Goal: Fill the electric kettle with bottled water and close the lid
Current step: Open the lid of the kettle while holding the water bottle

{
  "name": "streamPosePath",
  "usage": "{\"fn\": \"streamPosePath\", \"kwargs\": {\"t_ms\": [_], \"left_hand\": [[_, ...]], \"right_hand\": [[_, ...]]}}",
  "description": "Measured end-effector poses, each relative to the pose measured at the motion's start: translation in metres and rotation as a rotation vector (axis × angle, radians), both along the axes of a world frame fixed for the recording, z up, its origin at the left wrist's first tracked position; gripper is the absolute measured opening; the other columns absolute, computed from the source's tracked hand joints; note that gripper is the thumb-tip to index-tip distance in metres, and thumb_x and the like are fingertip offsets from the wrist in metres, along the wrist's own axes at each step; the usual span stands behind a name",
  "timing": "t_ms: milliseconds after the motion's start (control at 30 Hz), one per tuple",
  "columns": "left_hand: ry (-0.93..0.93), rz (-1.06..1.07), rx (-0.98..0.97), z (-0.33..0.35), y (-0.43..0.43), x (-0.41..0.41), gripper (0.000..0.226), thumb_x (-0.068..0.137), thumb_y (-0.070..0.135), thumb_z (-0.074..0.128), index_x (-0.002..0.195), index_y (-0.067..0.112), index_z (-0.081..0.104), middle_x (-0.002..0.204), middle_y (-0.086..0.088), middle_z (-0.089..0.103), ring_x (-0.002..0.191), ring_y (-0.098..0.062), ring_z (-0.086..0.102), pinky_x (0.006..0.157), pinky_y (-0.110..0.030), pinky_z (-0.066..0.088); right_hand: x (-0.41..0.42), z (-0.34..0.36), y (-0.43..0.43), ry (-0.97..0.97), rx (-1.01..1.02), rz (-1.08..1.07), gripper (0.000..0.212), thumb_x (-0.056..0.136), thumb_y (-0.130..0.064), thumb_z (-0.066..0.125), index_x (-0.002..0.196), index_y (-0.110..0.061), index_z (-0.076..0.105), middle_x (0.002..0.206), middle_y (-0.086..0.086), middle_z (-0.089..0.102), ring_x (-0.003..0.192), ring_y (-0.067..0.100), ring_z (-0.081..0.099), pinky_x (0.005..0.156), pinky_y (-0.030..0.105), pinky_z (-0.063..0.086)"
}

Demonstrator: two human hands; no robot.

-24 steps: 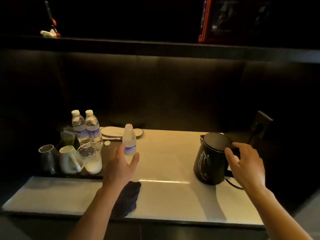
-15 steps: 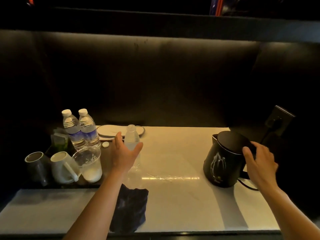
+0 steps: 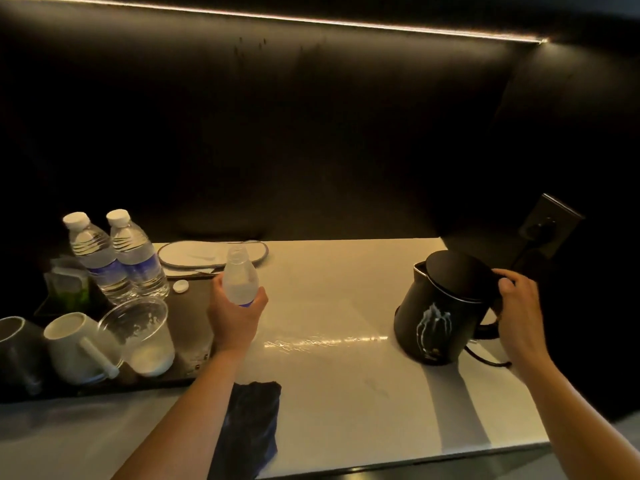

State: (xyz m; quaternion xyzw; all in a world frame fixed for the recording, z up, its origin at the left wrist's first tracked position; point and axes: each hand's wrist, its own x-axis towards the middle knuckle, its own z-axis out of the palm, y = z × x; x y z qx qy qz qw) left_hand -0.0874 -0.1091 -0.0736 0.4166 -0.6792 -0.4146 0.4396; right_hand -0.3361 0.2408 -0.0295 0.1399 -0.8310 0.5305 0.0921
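An uncapped clear water bottle point(image 3: 240, 278) is held upright in my left hand point(image 3: 232, 315), lifted a little above the white counter point(image 3: 332, 382). Its white cap point(image 3: 180, 286) lies on the dark tray behind. The black electric kettle point(image 3: 437, 315) stands at the right on the counter, its lid point(image 3: 459, 277) down. My right hand point(image 3: 519, 306) grips the kettle's back at the handle, thumb at the lid's rear edge. A black cord point(image 3: 485, 358) runs from the kettle's base.
Two sealed water bottles point(image 3: 114, 258) stand at the back left on a dark tray point(image 3: 187, 327), with a clear plastic cup point(image 3: 142, 337), a white mug point(image 3: 74, 344) and a dark mug point(image 3: 17, 344). A dark cloth point(image 3: 252, 424) lies at the front edge. A wall socket point(image 3: 547, 226) sits behind the kettle.
My left hand has closed around the open bottle and raised it off the counter. My right hand has settled onto the kettle's handle and lid edge. The camera has tilted down.
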Motion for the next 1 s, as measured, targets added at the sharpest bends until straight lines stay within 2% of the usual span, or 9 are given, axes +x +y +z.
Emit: {"fn": "streamPosePath", "kwargs": {"t_ms": [100,167,267,333,467,600,733,900,1000], "left_hand": [[0.017,0.002,-0.014,-0.003,0.008,-0.002,0.07,0.073,0.024,0.087,0.13,0.014,0.048,0.117,-0.013,0.062,0.098,-0.022,0.061,0.083,-0.039,0.057],[0.025,-0.009,-0.032,0.0,0.018,-0.004,0.067,0.073,0.022,0.087,0.129,0.012,0.05,0.114,-0.011,0.063,0.097,-0.021,0.061,0.082,-0.034,0.054],[0.047,-0.061,-0.049,0.002,0.038,-0.008,0.067,0.074,0.022,0.087,0.129,0.014,0.05,0.114,-0.008,0.062,0.098,-0.022,0.062,0.077,-0.024,0.051],[0.053,-0.087,-0.05,0.006,0.056,-0.01,0.068,0.075,0.019,0.086,0.131,0.013,0.049,0.114,-0.006,0.06,0.1,-0.02,0.06,0.075,-0.016,0.047],[0.054,-0.117,-0.064,0.012,0.099,-0.018,0.066,0.073,0.011,0.087,0.128,0.009,0.051,0.111,-0.005,0.058,0.097,-0.019,0.057,0.074,-0.009,0.044],[0.07,-0.123,-0.052,0.01,0.135,-0.032,0.065,0.069,0.008,0.089,0.123,0.011,0.052,0.103,-0.003,0.058,0.084,-0.011,0.058,0.07,0.001,0.046],[0.095,-0.11,-0.022,0.007,0.158,-0.047,0.062,0.067,0.005,0.09,0.113,0.023,0.053,0.094,0.014,0.06,0.086,0.007,0.061,0.067,-0.003,0.048],[0.095,-0.106,-0.016,0.005,0.176,-0.061,0.06,0.066,0.004,0.09,0.111,0.02,0.054,0.092,0.008,0.06,0.084,-0.015,0.062,0.068,-0.018,0.045],[0.074,-0.096,-0.01,0.001,0.184,-0.064,0.062,0.066,0.003,0.09,0.113,0.019,0.053,0.093,0.007,0.058,0.082,-0.013,0.06,0.067,-0.015,0.042]], "right_hand": [[0.003,0.01,-0.003,-0.136,-0.179,0.0,0.034,0.099,-0.041,0.034,0.112,-0.024,0.061,0.11,-0.002,0.061,0.107,0.014,0.058,0.08,0.029,0.044],[0.001,0.014,-0.004,-0.25,-0.314,-0.027,0.037,0.097,-0.044,0.037,0.102,-0.019,0.064,0.103,0.0,0.065,0.102,0.016,0.06,0.074,0.028,0.04],[-0.014,0.01,0.001,-0.378,-0.424,-0.065,0.035,0.092,-0.05,0.041,0.086,-0.025,0.066,0.094,0.003,0.065,0.098,0.022,0.06,0.081,0.035,0.043],[-0.026,0.005,0.008,-0.436,-0.439,0.011,0.037,0.093,-0.05,0.044,0.088,-0.021,0.067,0.083,0.003,0.064,0.089,0.023,0.059,0.089,0.041,0.043],[-0.045,0.009,0.024,-0.564,-0.462,0.287,0.036,0.099,-0.041,0.043,0.091,-0.014,0.066,0.076,0.006,0.057,0.07,0.018,0.053,0.082,0.038,0.038],[-0.055,0.016,0.036,-0.637,-0.436,0.473,0.037,0.102,-0.035,0.038,0.096,-0.009,0.062,0.077,0.008,0.054,0.07,0.019,0.05,0.081,0.037,0.035],[-0.061,0.014,0.039,-0.677,-0.494,0.556,0.031,0.097,-0.034,0.045,0.098,-0.006,0.057,0.075,0.005,0.057,0.07,0.017,0.051,0.076,0.034,0.037],[-0.068,0.009,0.042,-0.74,-0.583,0.576,0.028,0.089,-0.031,0.051,0.1,-0.006,0.056,0.075,0.005,0.061,0.068,0.017,0.054,0.073,0.03,0.042],[-0.068,0.01,0.044,-0.73,-0.596,0.624,0.031,0.089,-0.03,0.051,0.103,-0.002,0.057,0.075,0.005,0.063,0.067,0.017,0.054,0.073,0.031,0.043]]}}
